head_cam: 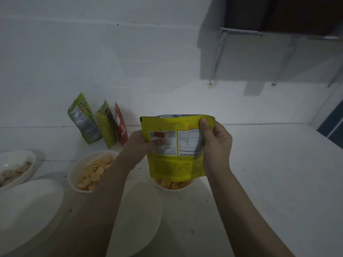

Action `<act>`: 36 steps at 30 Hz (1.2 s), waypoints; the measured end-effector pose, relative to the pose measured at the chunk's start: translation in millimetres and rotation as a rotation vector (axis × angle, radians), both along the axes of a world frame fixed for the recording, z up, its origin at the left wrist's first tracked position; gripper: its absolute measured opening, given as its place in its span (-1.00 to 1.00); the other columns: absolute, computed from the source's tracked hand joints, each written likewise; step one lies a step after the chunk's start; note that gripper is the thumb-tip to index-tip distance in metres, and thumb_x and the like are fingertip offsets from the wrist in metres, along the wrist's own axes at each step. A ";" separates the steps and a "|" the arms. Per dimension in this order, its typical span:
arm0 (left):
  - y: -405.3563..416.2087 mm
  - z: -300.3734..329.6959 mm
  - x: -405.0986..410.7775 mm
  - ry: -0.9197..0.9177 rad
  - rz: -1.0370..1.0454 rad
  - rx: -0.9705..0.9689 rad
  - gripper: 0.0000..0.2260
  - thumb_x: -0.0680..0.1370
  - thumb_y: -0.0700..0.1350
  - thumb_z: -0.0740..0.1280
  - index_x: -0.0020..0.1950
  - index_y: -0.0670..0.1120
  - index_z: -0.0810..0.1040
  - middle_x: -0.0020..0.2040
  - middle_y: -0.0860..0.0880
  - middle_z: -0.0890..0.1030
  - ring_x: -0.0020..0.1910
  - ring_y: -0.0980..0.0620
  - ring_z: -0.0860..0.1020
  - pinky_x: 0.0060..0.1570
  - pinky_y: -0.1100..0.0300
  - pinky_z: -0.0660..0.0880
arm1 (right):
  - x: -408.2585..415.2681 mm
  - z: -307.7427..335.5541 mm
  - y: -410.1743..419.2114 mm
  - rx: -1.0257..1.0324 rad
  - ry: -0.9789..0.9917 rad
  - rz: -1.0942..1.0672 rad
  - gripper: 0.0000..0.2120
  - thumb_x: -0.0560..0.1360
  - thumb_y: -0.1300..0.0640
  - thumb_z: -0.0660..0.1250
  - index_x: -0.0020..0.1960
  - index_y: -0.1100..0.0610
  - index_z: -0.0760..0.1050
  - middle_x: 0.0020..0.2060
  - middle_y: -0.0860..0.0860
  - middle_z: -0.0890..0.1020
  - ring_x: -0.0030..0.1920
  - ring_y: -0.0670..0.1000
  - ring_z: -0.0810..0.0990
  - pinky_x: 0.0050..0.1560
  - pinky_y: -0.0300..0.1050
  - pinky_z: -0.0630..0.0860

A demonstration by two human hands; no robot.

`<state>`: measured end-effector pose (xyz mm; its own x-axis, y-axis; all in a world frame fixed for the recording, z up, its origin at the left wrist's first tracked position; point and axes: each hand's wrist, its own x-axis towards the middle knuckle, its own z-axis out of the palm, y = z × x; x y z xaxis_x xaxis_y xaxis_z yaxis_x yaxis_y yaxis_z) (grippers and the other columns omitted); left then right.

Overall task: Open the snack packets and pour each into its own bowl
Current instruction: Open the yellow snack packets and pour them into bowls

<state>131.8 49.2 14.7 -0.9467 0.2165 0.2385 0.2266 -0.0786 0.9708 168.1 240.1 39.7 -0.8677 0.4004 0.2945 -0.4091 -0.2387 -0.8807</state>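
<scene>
We gripped upturned yellow chip packet (176, 145), left hand (141, 143) at 9 o'clock, right hand (215, 143) at 3, over chip-filled bowl (173, 188).

bowls (89, 171) crowd left, packets (104, 123) against wall, counter (269, 182) open right

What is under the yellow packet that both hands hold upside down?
A white bowl with orange chips sits under the yellow packet. The packet hides the bowl's far rim and most of its contents.
</scene>
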 end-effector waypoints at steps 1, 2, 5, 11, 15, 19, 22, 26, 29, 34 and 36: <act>-2.2 1.8 -0.4 -0.001 0.008 -0.005 -0.78 0.43 -0.28 0.44 0.04 -0.10 0.66 -0.02 0.01 0.73 0.00 0.03 0.69 -0.09 0.25 0.59 | 0.5 -0.3 -1.4 0.003 0.001 0.006 -0.81 0.55 0.16 0.36 -0.11 0.29 0.62 -0.23 0.19 0.67 -0.20 0.12 0.66 -0.16 0.01 0.62; -4.8 3.0 -1.8 -0.004 0.009 -0.011 -0.78 0.44 -0.29 0.44 0.05 -0.10 0.65 -0.03 0.03 0.72 0.00 0.05 0.69 -0.10 0.27 0.59 | 1.2 0.2 -2.4 0.010 0.002 0.008 -0.82 0.55 0.16 0.36 -0.13 0.27 0.62 -0.23 0.18 0.67 -0.20 0.12 0.66 -0.16 0.03 0.63; -8.6 -0.2 -3.5 -0.039 -0.054 -0.087 -0.75 0.43 -0.25 0.45 0.08 -0.05 0.64 0.01 0.07 0.72 0.03 0.10 0.67 -0.07 0.29 0.59 | 1.7 7.0 -0.2 0.005 0.013 -0.030 -0.83 0.55 0.16 0.36 -0.16 0.22 0.63 -0.26 0.14 0.66 -0.23 0.08 0.63 -0.20 -0.05 0.62; -9.8 -32.4 -4.9 -0.091 -0.093 -0.220 -0.71 0.48 -0.34 0.41 0.09 -0.01 0.63 -0.02 0.16 0.71 0.00 0.19 0.65 -0.05 0.33 0.56 | -1.5 11.3 2.2 0.030 0.032 -0.048 -0.81 0.55 0.15 0.37 -0.16 0.25 0.61 -0.29 0.11 0.64 -0.25 0.05 0.62 -0.21 -0.08 0.60; -28.8 -39.9 -18.0 -0.012 -0.028 -0.499 -0.76 0.45 -0.18 0.49 0.08 0.06 0.66 0.00 0.08 0.71 0.00 0.07 0.66 0.08 0.11 0.58 | -2.2 8.7 3.1 -0.030 0.026 -0.056 -0.81 0.55 0.14 0.37 -0.20 0.19 0.62 -0.27 0.15 0.64 -0.22 0.10 0.60 -0.14 0.01 0.58; -38.1 -25.9 -20.3 0.101 0.002 -0.625 -0.79 0.47 -0.10 0.49 0.05 0.12 0.61 -0.02 0.17 0.66 -0.02 0.12 0.56 -0.03 0.22 0.45 | -3.1 18.0 7.7 -0.004 0.084 -0.052 -0.81 0.56 0.14 0.37 -0.20 0.17 0.63 -0.29 0.11 0.65 -0.22 0.11 0.60 -0.13 0.07 0.58; -23.0 10.8 -11.0 -0.031 -0.131 -0.327 -0.71 0.41 -0.02 0.48 0.12 0.13 0.59 0.09 0.17 0.66 0.08 0.22 0.59 -0.06 0.46 0.47 | -0.1 14.4 -0.4 0.046 0.078 -0.039 -0.81 0.55 0.15 0.37 -0.19 0.21 0.62 -0.32 0.08 0.65 -0.24 0.09 0.60 -0.16 0.04 0.58; -14.4 24.0 -11.1 -0.074 -0.101 -0.066 -0.78 0.36 0.08 0.47 -0.04 0.05 0.71 0.06 -0.04 0.70 0.09 -0.03 0.65 0.14 0.04 0.56 | 3.9 10.3 -4.5 0.073 0.060 -0.018 -0.79 0.55 0.15 0.37 -0.13 0.30 0.59 -0.27 0.16 0.62 -0.23 0.07 0.58 -0.18 -0.03 0.56; -16.1 16.5 -10.8 -0.069 -0.040 0.022 -0.79 0.43 -0.06 0.40 0.03 -0.07 0.67 0.08 -0.11 0.69 0.09 -0.11 0.65 0.20 -0.14 0.52 | 4.5 6.1 -3.0 0.249 -0.039 0.044 -0.89 0.49 0.15 0.45 -0.03 0.18 0.61 -0.17 0.12 0.70 -0.14 0.05 0.67 -0.07 0.01 0.62; -30.0 7.1 -10.2 -0.039 0.037 0.124 -0.82 0.47 -0.05 0.39 0.02 0.00 0.70 0.05 -0.05 0.70 0.08 -0.04 0.64 0.16 -0.14 0.53 | 9.0 -22.9 -17.4 0.651 -0.319 0.057 -0.57 0.37 -0.04 0.55 0.20 -0.08 0.55 0.03 -0.15 0.70 0.04 -0.11 0.65 0.10 0.00 0.60; -36.3 8.0 -8.1 -0.054 0.056 0.160 -0.82 0.53 -0.06 0.37 0.09 -0.05 0.67 0.04 -0.03 0.70 0.05 0.01 0.64 0.11 -0.04 0.57 | 13.5 -28.7 -23.6 0.661 -0.388 0.096 -0.48 0.30 -0.09 0.57 0.22 -0.11 0.52 0.05 -0.13 0.68 0.06 -0.07 0.65 0.08 0.04 0.62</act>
